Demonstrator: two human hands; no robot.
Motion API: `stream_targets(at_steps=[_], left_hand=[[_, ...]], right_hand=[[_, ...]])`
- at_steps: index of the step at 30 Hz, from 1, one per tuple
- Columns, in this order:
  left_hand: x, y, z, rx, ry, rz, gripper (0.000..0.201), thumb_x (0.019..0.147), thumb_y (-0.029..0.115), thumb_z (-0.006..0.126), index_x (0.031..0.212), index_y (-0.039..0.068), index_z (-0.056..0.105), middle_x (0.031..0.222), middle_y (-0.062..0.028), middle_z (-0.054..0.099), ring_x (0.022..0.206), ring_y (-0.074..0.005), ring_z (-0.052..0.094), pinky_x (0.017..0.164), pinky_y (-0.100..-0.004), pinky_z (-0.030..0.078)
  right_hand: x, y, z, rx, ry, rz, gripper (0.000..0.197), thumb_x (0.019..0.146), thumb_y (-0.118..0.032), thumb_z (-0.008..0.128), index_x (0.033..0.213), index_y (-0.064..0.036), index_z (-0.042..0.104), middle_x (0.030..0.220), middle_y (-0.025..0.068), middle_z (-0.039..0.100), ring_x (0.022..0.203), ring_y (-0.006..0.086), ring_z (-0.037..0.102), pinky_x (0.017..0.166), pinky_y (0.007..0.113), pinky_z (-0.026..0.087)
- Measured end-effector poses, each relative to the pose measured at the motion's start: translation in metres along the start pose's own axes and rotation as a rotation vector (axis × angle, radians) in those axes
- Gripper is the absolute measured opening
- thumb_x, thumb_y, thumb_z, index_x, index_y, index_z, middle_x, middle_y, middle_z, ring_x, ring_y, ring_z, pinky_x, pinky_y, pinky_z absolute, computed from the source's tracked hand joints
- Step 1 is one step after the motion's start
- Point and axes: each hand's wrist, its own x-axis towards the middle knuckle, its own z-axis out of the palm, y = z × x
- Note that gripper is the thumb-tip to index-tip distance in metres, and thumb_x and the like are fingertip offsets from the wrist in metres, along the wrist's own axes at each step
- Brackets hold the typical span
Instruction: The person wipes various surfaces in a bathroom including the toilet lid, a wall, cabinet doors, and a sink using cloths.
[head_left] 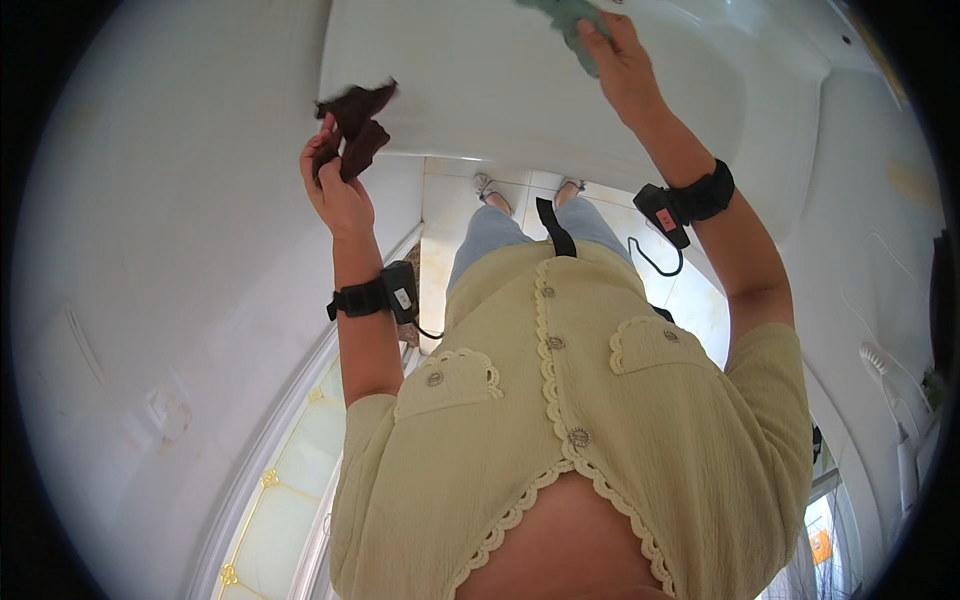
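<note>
My left hand is closed on a crumpled dark brown cloth, whose folds stick out above and to the right of the fingers. Farther forward and to the right, my right hand grips a grey-green cloth between thumb and fingers. Part of that green cloth runs out past the top edge of the picture. Both cloths are held up, apart from each other, over or near a large white tub in front of me.
A pale wall rises on the left. Behind me on that side is a frosted glass door with gold trim. At the right wall hangs a coiled white cord. My feet stand on the tiled floor by the tub's near edge.
</note>
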Motion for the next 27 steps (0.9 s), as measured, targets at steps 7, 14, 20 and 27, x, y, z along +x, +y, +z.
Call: stream_targets(at_steps=[7,14,20,27], left_hand=[[0.027,-0.035,-0.004,0.725,-0.618,0.254,0.053,0.073,-0.005,0.048,0.125,0.003,0.044,0.141,-0.0185,0.034,0.128,-0.0313,0.036,0.103,-0.0355,0.031],[0.034,-0.021,0.047,1.124,-0.556,0.460,0.055,0.081,0.025,0.062,0.126,-0.001,0.043,0.137,-0.0255,0.034,0.127,-0.0390,0.033,0.103,-0.0448,0.031],[0.039,-0.020,0.079,1.505,-0.507,0.735,0.065,0.079,0.029,0.061,0.127,-0.008,0.039,0.140,-0.0267,0.029,0.132,-0.0412,0.023,0.108,-0.0534,0.017],[0.008,-0.008,0.134,1.319,-0.540,0.785,0.058,0.073,0.025,0.065,0.115,-0.008,0.041,0.137,-0.0318,0.027,0.126,-0.0471,0.027,0.104,-0.0528,0.024]], right_hand=[[0.007,-0.020,0.047,-0.084,-0.309,-0.273,0.042,0.084,-0.017,0.065,0.123,-0.0070,0.052,0.115,0.0107,0.050,0.104,0.0249,0.052,0.090,0.033,0.042],[-0.003,0.017,0.047,-0.425,-0.426,-0.210,0.036,0.080,-0.031,0.064,0.107,-0.0076,0.062,0.122,0.0178,0.049,0.116,0.0356,0.044,0.097,0.043,0.038],[-0.001,0.003,0.057,-0.542,-0.229,-0.443,0.027,0.080,-0.023,0.064,0.095,-0.0018,0.060,0.116,0.0198,0.051,0.119,0.0378,0.042,0.096,0.044,0.038],[0.016,-0.007,-0.020,-0.534,-0.541,-0.434,0.034,0.081,-0.031,0.062,0.081,0.0031,0.061,0.127,0.0191,0.043,0.126,0.0342,0.034,0.103,0.039,0.034]])
